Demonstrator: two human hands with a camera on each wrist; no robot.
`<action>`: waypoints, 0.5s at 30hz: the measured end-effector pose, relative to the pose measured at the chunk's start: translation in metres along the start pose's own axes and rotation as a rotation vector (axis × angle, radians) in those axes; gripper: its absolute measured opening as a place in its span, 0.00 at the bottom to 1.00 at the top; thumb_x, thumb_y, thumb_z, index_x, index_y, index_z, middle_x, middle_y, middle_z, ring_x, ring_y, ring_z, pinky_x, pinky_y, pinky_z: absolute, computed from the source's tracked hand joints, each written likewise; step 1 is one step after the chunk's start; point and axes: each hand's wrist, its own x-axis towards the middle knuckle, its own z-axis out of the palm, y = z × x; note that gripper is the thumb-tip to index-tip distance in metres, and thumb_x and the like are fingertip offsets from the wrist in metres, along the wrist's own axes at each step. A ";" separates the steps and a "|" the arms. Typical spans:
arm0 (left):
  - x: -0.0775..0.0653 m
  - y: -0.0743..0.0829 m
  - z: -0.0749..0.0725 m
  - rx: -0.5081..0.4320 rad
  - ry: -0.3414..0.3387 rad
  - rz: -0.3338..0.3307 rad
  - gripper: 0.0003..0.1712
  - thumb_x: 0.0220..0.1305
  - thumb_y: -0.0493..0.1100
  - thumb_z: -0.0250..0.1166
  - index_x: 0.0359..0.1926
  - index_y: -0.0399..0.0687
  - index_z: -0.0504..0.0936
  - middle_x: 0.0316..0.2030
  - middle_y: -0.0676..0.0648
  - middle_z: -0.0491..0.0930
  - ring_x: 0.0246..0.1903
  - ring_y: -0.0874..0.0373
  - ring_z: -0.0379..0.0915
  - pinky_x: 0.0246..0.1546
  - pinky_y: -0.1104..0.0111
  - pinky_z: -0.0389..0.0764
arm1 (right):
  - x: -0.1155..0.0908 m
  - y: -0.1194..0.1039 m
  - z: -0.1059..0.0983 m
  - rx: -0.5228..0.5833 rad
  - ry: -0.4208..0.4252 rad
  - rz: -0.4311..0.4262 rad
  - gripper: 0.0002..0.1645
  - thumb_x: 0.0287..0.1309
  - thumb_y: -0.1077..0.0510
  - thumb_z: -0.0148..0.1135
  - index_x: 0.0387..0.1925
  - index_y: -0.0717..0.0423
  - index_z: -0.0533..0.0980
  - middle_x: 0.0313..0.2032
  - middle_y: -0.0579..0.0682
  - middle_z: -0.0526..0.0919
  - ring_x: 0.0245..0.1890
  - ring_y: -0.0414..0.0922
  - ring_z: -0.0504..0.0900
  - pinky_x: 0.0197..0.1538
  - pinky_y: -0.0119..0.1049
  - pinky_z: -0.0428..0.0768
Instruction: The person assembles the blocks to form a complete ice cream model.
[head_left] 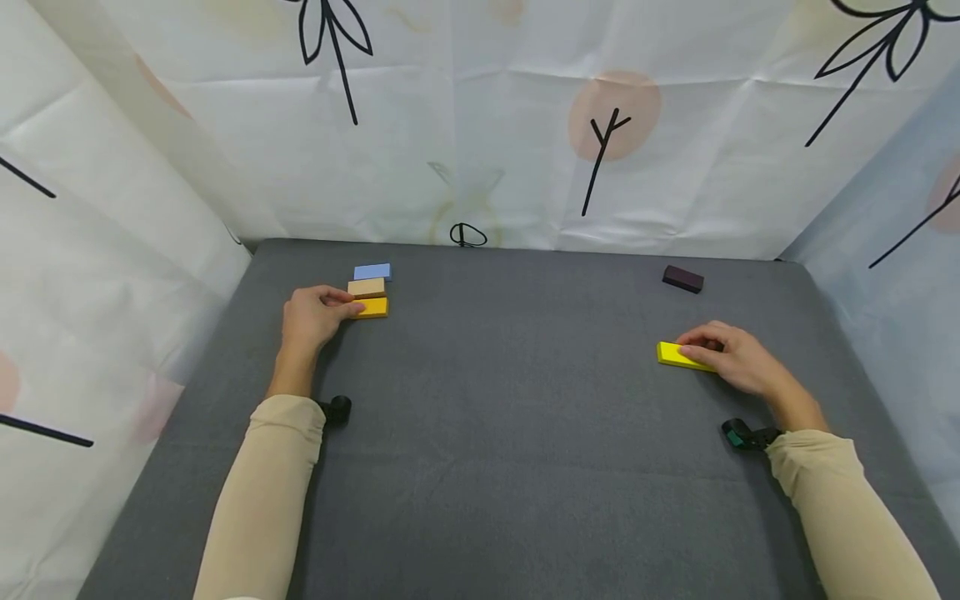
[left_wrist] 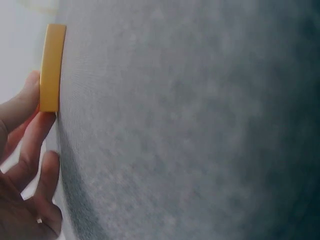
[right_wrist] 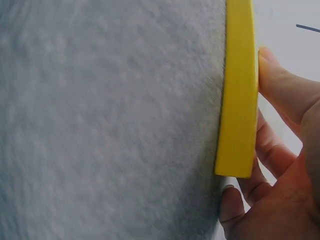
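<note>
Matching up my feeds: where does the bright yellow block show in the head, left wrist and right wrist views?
Head: the bright yellow block is right of centre, at the fingertips of the right hand.
Left wrist: not in it; the block there is the orange-yellow block.
Right wrist: right of centre, running down from the top edge.
Shared landmark: the grey tabletop, in all three.

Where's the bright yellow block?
In the head view, the bright yellow block is on the right side of the gray table, held in the right hand, nearer the camera than the dark block.
</note>
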 end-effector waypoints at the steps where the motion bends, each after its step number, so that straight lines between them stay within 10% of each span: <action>1: 0.000 0.001 0.000 0.005 0.002 -0.015 0.22 0.64 0.54 0.73 0.52 0.46 0.87 0.46 0.40 0.85 0.47 0.47 0.75 0.43 0.61 0.72 | 0.000 0.000 0.001 0.004 0.004 -0.007 0.15 0.72 0.54 0.61 0.51 0.59 0.83 0.42 0.53 0.79 0.34 0.35 0.67 0.34 0.29 0.68; 15: -0.001 0.009 0.008 0.011 -0.011 -0.057 0.22 0.61 0.57 0.75 0.51 0.52 0.88 0.50 0.41 0.87 0.52 0.43 0.76 0.53 0.51 0.75 | 0.012 -0.013 0.013 -0.004 0.000 -0.062 0.13 0.72 0.55 0.62 0.50 0.57 0.84 0.42 0.52 0.80 0.33 0.35 0.68 0.34 0.28 0.68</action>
